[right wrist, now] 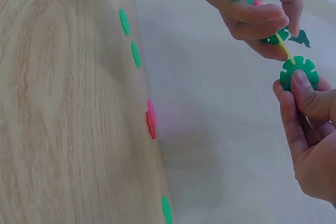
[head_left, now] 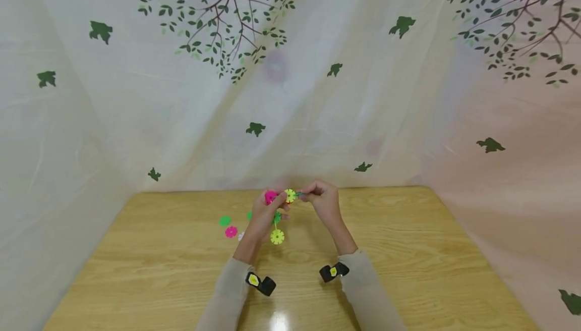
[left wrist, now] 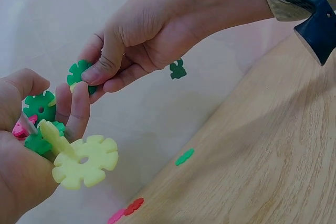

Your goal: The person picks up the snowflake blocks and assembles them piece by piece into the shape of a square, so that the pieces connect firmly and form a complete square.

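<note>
Both hands are raised over the far part of the table. My left hand [head_left: 262, 218] grips a cluster of joined, notched plastic flower discs in pink, green and yellow. From it a pale yellow disc [left wrist: 86, 163] sticks out below the palm. A green disc [right wrist: 299, 63] is pinched between the thumb and fingers of my right hand [head_left: 325, 203]. Its rim meets the edge of a yellow disc [right wrist: 284, 46] on the cluster, seen edge-on in the right wrist view. Left fingers partly cover the cluster's middle.
Loose flower discs lie on the wooden table [head_left: 399, 250], among them a green disc [head_left: 225, 221], a pink disc [head_left: 231, 231] and a red disc [left wrist: 134, 205]. A pale curtain [head_left: 204, 154] printed with birds and branches hangs behind the table's far edge.
</note>
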A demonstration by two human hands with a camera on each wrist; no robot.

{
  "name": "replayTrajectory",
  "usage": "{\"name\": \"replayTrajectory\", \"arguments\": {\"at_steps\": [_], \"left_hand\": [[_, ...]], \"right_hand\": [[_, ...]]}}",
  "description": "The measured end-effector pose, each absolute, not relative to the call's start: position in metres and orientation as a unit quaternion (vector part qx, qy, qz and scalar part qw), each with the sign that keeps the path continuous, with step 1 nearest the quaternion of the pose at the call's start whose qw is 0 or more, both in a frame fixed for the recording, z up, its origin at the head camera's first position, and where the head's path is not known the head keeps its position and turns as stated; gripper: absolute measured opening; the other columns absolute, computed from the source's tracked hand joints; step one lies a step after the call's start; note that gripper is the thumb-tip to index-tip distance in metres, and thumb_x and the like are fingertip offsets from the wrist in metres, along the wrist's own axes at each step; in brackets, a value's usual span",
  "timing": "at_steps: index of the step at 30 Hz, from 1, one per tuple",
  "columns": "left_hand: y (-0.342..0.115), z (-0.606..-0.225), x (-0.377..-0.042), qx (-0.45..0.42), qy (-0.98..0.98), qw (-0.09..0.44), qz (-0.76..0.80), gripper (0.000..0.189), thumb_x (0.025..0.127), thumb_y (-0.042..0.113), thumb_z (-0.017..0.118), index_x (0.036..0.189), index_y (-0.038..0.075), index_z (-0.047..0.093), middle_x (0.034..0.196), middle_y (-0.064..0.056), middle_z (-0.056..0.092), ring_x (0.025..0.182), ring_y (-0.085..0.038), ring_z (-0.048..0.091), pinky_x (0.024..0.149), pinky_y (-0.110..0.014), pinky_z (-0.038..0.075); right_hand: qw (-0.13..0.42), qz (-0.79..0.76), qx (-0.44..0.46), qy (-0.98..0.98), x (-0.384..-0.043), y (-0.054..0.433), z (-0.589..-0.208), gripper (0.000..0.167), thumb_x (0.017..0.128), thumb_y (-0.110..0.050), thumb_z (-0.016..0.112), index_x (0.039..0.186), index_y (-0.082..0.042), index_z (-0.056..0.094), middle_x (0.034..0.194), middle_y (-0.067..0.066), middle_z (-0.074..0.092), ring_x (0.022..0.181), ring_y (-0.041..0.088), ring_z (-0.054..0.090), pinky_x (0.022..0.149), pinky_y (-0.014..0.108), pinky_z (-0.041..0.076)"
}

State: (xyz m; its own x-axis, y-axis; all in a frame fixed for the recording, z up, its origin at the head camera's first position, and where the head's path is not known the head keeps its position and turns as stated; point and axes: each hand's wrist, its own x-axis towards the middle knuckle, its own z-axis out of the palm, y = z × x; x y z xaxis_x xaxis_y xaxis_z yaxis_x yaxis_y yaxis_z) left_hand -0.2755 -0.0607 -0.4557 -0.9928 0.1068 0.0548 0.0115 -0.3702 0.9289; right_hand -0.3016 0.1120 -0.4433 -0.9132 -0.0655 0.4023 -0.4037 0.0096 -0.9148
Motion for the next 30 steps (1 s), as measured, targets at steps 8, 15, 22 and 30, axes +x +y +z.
{"name": "replayTrajectory", "arguments": {"at_steps": [8, 15, 22, 30], "left_hand": [[-0.06, -0.459, -0.275, 0.063, 0.564, 0.036, 0.823, 0.022, 0.103, 0.013, 0.061, 0.117, -0.001, 0.052, 0.087, -0.001, 0.059, 0.071, -0.007, 0.061, 0.061, -0.024, 0.061], [-0.06, -0.461, -0.277, 0.049, 0.574, 0.036, 0.817, 0.026, 0.103, 0.013, 0.061, 0.119, -0.004, 0.052, 0.087, 0.0, 0.059, 0.072, -0.008, 0.061, 0.062, -0.025, 0.061], [-0.059, -0.461, -0.275, 0.038, 0.575, 0.029, 0.817, 0.024, 0.102, 0.013, 0.062, 0.118, -0.003, 0.054, 0.087, 0.001, 0.06, 0.072, -0.008, 0.061, 0.062, -0.027, 0.062], [-0.057, -0.463, -0.275, 0.035, 0.569, 0.033, 0.821, 0.023, 0.103, 0.014, 0.061, 0.118, -0.001, 0.054, 0.09, 0.001, 0.062, 0.072, -0.008, 0.061, 0.061, -0.025, 0.061]], "right_hand": [[0.133, 0.667, 0.157, -0.716, -0.302, 0.112, -0.445, 0.009, 0.082, 0.022, 0.069, 0.077, 0.015, 0.066, 0.086, 0.034, 0.072, 0.076, 0.034, 0.075, 0.063, 0.021, 0.061], [0.121, 0.665, 0.153, -0.721, -0.302, 0.111, -0.444, 0.007, 0.082, 0.023, 0.068, 0.078, 0.017, 0.066, 0.087, 0.036, 0.071, 0.071, 0.016, 0.073, 0.064, 0.019, 0.06], [0.135, 0.662, 0.158, -0.72, -0.293, 0.108, -0.438, 0.008, 0.082, 0.022, 0.068, 0.077, 0.016, 0.066, 0.086, 0.035, 0.071, 0.073, 0.02, 0.074, 0.065, 0.02, 0.06], [0.141, 0.673, 0.151, -0.71, -0.299, 0.108, -0.448, 0.008, 0.085, 0.019, 0.069, 0.078, 0.015, 0.067, 0.087, 0.034, 0.071, 0.07, 0.009, 0.072, 0.066, 0.02, 0.061]]}}
